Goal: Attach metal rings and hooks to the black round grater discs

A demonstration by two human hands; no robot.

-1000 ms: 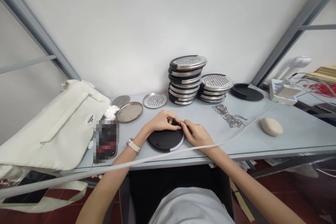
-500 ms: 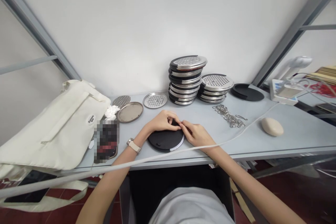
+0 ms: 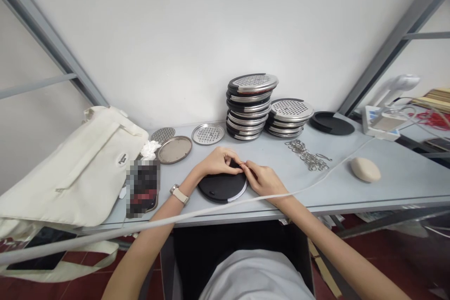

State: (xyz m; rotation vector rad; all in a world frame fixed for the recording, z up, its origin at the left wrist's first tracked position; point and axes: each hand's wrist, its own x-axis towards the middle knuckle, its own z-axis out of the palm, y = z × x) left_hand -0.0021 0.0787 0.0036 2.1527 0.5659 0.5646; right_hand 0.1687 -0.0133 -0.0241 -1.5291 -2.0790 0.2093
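A round grater (image 3: 223, 188) lies on the table edge in front of me, its black underside up and a silver rim showing at the lower right. Over its far edge, my left hand (image 3: 218, 161) curls with thumb and fingers gripping the black part. My right hand (image 3: 260, 177) pinches at the grater's upper right edge, its fingertips meeting those of the left. Whatever small piece is between the right fingertips is hidden. Beyond the hands lie a perforated steel grater disc (image 3: 208, 134), a plain metal disc (image 3: 175, 150) and a pile of metal hooks (image 3: 306, 155).
Two stacks of round graters, a tall one (image 3: 249, 108) and a shorter one (image 3: 288, 119), stand at the back. Right of them are a black round tray (image 3: 332, 123), a beige rounded object (image 3: 365, 169) and a power strip (image 3: 379, 124). A white cable (image 3: 197, 214) crosses in front. A cream bag (image 3: 80, 168) lies left.
Both hands keep the same grip at the grater's edge, with at most tiny fingertip movement. The view has shifted very slightly.
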